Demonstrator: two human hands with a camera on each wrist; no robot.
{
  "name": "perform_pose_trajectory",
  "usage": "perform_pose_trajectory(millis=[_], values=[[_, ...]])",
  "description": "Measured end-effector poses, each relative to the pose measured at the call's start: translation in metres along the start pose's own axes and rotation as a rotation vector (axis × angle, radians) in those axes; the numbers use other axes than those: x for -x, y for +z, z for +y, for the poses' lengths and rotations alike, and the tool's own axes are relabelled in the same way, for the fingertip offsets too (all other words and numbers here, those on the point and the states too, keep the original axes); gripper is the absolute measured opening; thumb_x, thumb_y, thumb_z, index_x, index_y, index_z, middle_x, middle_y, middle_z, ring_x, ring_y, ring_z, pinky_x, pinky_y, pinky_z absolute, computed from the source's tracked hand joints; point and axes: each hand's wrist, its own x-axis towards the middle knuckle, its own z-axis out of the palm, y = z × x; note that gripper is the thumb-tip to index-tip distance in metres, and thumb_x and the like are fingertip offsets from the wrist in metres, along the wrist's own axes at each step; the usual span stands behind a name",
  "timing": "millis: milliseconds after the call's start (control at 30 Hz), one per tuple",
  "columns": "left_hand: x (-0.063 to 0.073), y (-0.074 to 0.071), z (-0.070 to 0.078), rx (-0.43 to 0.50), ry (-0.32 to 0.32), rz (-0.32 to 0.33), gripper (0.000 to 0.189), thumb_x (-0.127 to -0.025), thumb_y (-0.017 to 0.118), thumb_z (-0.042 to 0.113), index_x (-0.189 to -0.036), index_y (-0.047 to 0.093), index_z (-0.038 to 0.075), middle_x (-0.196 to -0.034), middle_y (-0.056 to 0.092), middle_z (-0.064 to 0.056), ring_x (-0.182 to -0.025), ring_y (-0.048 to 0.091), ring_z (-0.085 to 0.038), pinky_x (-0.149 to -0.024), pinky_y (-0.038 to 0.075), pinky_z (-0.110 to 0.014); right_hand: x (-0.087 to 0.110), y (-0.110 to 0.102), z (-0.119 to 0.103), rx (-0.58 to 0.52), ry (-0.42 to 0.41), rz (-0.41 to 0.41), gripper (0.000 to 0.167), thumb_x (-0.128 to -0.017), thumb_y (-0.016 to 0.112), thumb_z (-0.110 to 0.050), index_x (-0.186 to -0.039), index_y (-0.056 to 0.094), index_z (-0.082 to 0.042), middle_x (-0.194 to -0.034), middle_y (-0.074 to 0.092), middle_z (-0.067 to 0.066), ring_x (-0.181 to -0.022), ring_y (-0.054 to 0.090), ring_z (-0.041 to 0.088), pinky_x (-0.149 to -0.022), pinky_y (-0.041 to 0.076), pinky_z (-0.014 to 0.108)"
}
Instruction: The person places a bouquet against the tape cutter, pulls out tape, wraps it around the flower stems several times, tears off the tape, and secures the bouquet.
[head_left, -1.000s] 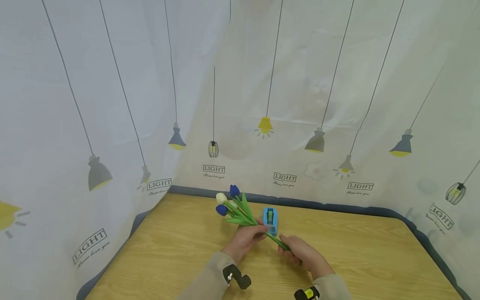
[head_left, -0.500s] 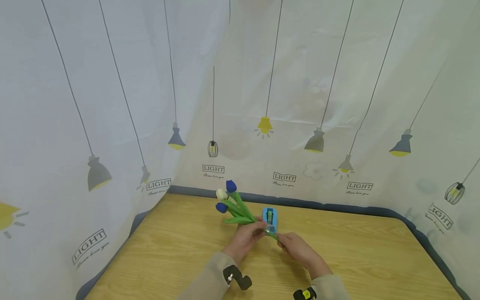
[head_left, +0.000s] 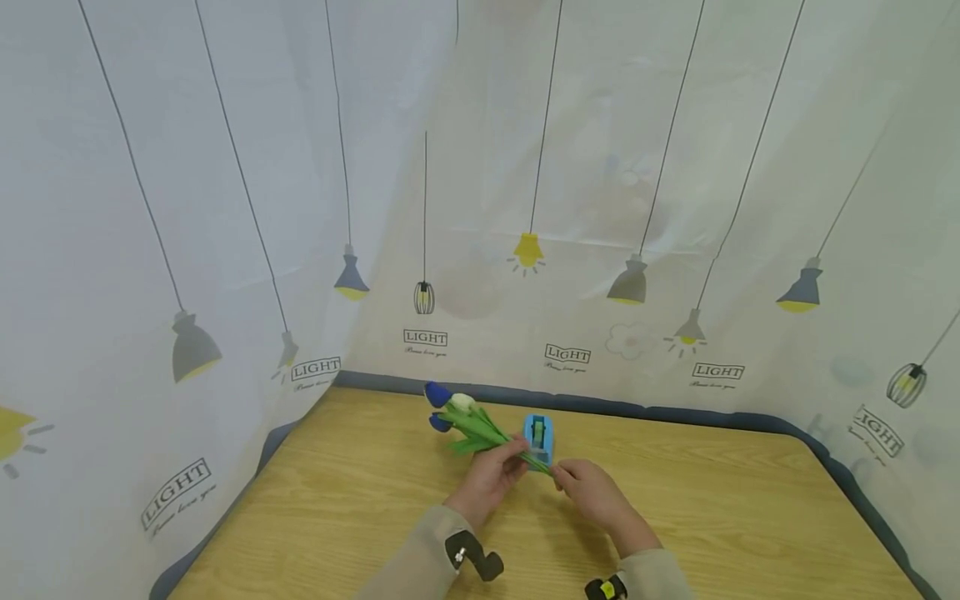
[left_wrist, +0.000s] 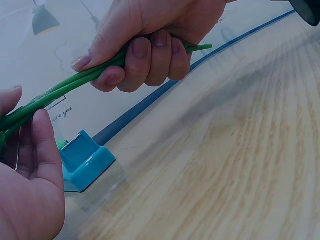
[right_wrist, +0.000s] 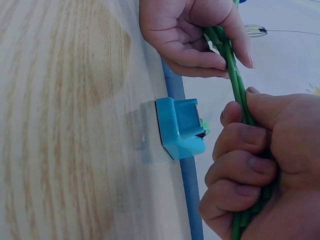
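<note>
A bunch of blue and white tulips [head_left: 480, 427] leans to the upper left over the table in the head view. My left hand [head_left: 491, 477] pinches the green stems just below the leaves. Lower down, my right hand [head_left: 596, 496] curls its fingers round the same stems; their cut ends poke out past its fist in the left wrist view. Between both hands, the stems [right_wrist: 235, 82] run close together, with a shiny clear strip on them that looks like tape. Behind the hands, a blue tape dispenser [head_left: 537, 429] with a toothed edge stands on the table.
The wooden table [head_left: 352, 508] has a dark blue border along its back edge [head_left: 600, 406]. White cloth printed with hanging lamps [head_left: 528, 250] surrounds it at the back and sides. A dark camera mount [head_left: 474, 556] sits on the left wrist.
The tulip bunch has turned about its stems, so the blue and white heads have swapped places. My right hand has shifted slightly up the stems toward the left hand, which stays put.
</note>
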Motion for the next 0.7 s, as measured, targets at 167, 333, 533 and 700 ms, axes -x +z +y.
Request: perform_pose_trajectory(millis=[167,333,533,700], values=[[0.0019,0.0003,-0.0001,0.003,0.001,0.037,0.01,-0.101,0.068,0.007,-0.096,0.071,0.015,-0.09,0.074,0.005,-0.077,0.068,-0.003,-0.072,0.058,-0.014,0.0005,0.0007,-0.0037,0.116,-0.029,0.057,0.032,-0.111,0.055,-0.025,-0.087,0.067,-0.008,-0.071,0.054,0.001,-0.062,0.044,0.016,-0.058,0.038,0.03],[0.0037,0.0008,0.0004,-0.002,-0.003,0.066,0.003,-0.102,0.069,0.012,-0.105,0.071,0.011,-0.096,0.074,0.003,-0.081,0.067,-0.004,-0.075,0.058,-0.014,0.0015,0.0,-0.0071,0.203,-0.07,0.09,0.03,-0.11,0.059,-0.025,-0.085,0.067,-0.01,-0.071,0.058,0.0,-0.062,0.046,0.015,-0.058,0.039,0.029],[0.0033,0.0008,-0.0001,-0.013,0.002,0.059,0.01,-0.101,0.069,0.008,-0.095,0.072,0.014,-0.092,0.074,0.005,-0.079,0.067,-0.003,-0.073,0.058,-0.015,0.0036,-0.0019,-0.0093,0.178,-0.041,0.066,0.033,-0.111,0.057,-0.024,-0.084,0.066,-0.009,-0.072,0.058,0.001,-0.062,0.046,0.016,-0.059,0.039,0.03],[0.0012,-0.0002,-0.0001,-0.05,0.01,0.014,0.021,-0.098,0.068,0.002,-0.085,0.069,0.017,-0.083,0.072,0.007,-0.075,0.068,-0.004,-0.072,0.059,-0.016,0.0038,-0.0054,-0.0042,0.092,-0.011,-0.004,0.037,-0.113,0.051,-0.025,-0.085,0.07,-0.007,-0.069,0.057,0.002,-0.058,0.044,0.015,-0.055,0.038,0.029]])
